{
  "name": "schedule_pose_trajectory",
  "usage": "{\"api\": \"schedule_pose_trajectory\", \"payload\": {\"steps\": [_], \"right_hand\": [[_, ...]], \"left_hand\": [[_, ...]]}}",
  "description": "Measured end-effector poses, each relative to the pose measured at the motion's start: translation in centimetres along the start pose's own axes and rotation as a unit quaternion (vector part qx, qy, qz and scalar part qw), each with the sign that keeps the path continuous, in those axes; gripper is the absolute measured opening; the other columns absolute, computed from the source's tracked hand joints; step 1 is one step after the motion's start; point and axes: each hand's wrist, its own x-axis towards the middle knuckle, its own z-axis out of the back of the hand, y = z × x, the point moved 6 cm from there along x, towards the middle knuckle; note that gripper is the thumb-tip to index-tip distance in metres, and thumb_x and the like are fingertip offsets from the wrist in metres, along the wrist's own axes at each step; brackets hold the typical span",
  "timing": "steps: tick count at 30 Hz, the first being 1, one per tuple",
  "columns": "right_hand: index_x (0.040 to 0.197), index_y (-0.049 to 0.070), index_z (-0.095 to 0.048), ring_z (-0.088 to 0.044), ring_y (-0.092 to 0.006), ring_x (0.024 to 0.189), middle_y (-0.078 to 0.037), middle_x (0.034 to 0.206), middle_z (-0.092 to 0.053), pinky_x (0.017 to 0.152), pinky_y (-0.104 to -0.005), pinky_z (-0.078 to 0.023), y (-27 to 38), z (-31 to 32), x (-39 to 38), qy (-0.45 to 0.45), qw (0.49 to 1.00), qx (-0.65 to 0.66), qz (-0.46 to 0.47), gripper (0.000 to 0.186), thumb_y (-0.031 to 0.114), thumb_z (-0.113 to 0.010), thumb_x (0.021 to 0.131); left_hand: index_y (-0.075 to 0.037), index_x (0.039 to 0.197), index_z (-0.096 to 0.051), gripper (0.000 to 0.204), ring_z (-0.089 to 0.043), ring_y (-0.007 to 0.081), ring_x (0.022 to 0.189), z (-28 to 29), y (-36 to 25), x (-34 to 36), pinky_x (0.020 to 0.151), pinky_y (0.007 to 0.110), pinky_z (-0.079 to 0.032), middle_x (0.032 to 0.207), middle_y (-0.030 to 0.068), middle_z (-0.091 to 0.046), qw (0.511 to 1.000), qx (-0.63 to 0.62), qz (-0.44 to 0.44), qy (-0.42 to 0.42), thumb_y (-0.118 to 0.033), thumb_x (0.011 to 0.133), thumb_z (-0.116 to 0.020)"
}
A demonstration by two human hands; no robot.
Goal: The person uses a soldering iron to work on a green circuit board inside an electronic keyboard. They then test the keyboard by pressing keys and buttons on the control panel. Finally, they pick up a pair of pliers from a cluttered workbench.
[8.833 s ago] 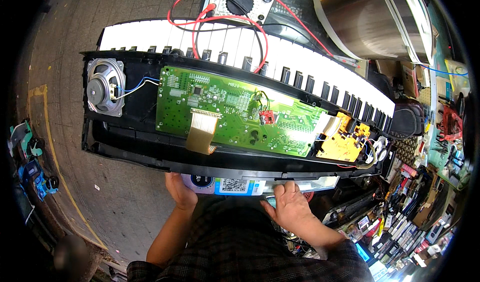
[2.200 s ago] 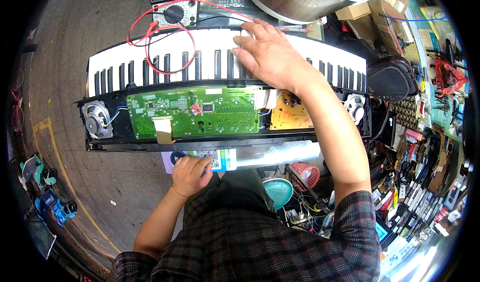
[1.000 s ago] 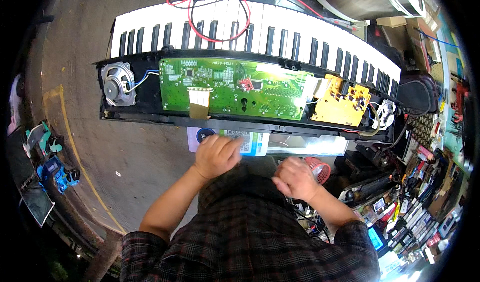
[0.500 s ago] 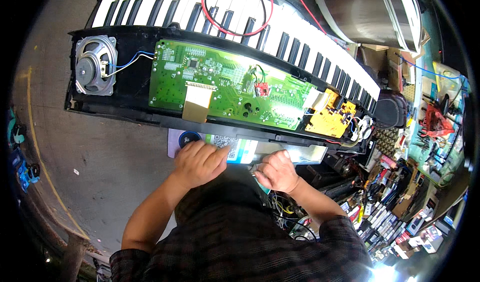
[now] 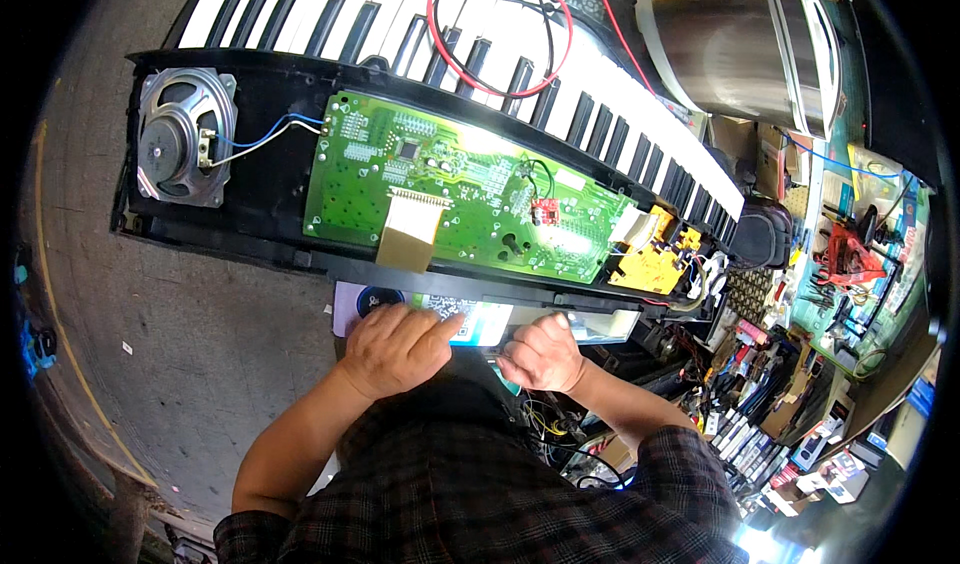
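Note:
An opened electronic keyboard [image 5: 300, 256] lies across the view, its underside cover off along the near side. Inside it sit a green circuit board [image 5: 470, 179] with a flat ribbon cable [image 5: 412, 232], a round speaker [image 5: 180, 139] at left and a yellow board [image 5: 650, 254] at right. Just below its near edge my left hand [image 5: 400, 349] is closed, fingers curled over a printed card with a square code [image 5: 452, 309]. Close by on the right, my right hand [image 5: 543, 354] makes a fist beside a clear-topped case [image 5: 605, 326]. What either hand grips is hidden.
Red and black test leads [image 5: 568, 39] loop over the white keys [image 5: 410, 24]. A large metal cylinder [image 5: 735, 34] stands at the far right. Boxes, tools and a red bag [image 5: 855, 254] crowd the right-hand bench, with cables [image 5: 550, 419] below my right hand.
The view has shifted slightly, so the keyboard appears a little lower and larger. Both hands stay near the keyboard's front edge; the right one has turned slightly and moved a little left.

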Motion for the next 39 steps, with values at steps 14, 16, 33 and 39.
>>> {"api": "schedule_pose_trajectory", "payload": {"steps": [14, 16, 33, 39], "right_hand": [[0.095, 0.018, -0.070, -0.060, -0.0201, 0.087, 0.002, 0.103, -0.068, 0.080, -0.0394, -0.042, -0.1, -0.2, -0.3, -0.013, 1.000, -0.003, -0.019, 0.027, 0.030, -0.089, 0.080], [0.096, 0.018, -0.070, -0.060, -0.0200, 0.087, 0.002, 0.103, -0.068, 0.079, -0.0391, -0.042, -0.2, -0.4, -0.4, -0.014, 1.000, -0.001, -0.019, 0.028, 0.030, -0.089, 0.080], [0.098, 0.018, -0.071, -0.061, -0.0193, 0.087, 0.001, 0.104, -0.067, 0.077, -0.0370, -0.042, -0.3, -0.2, -0.3, -0.032, 0.999, 0.000, -0.018, 0.027, 0.031, -0.087, 0.081], [0.093, 0.016, -0.071, -0.063, -0.0206, 0.090, 0.001, 0.098, -0.067, 0.079, -0.0375, -0.042, -0.2, -0.2, -0.3, -0.029, 0.999, -0.006, -0.022, 0.026, 0.030, -0.087, 0.077]], "left_hand": [[-0.016, 0.123, -0.078, 0.039, -0.062, 0.0170, 0.076, 0.3, 0.2, -0.1, 0.070, 0.031, -0.053, 0.104, -0.0020, -0.063, 1.000, -0.013, -0.021, -0.019, -0.015, 0.085, -0.074], [-0.015, 0.122, -0.078, 0.037, -0.062, 0.0167, 0.076, 0.2, 0.2, -0.1, 0.070, 0.030, -0.052, 0.104, -0.0024, -0.064, 1.000, -0.007, -0.022, -0.016, -0.015, 0.085, -0.074], [-0.015, 0.116, -0.078, 0.033, -0.060, 0.0171, 0.074, 0.2, 0.0, 0.6, 0.066, 0.031, -0.050, 0.082, -0.0043, -0.060, 0.999, -0.010, -0.020, 0.035, -0.023, 0.084, -0.076], [-0.017, 0.125, -0.078, 0.040, -0.059, 0.0159, 0.073, 0.0, 0.1, 0.3, 0.067, 0.030, -0.051, 0.082, -0.0038, -0.056, 0.999, 0.009, -0.032, 0.040, -0.018, 0.085, -0.075]]}}
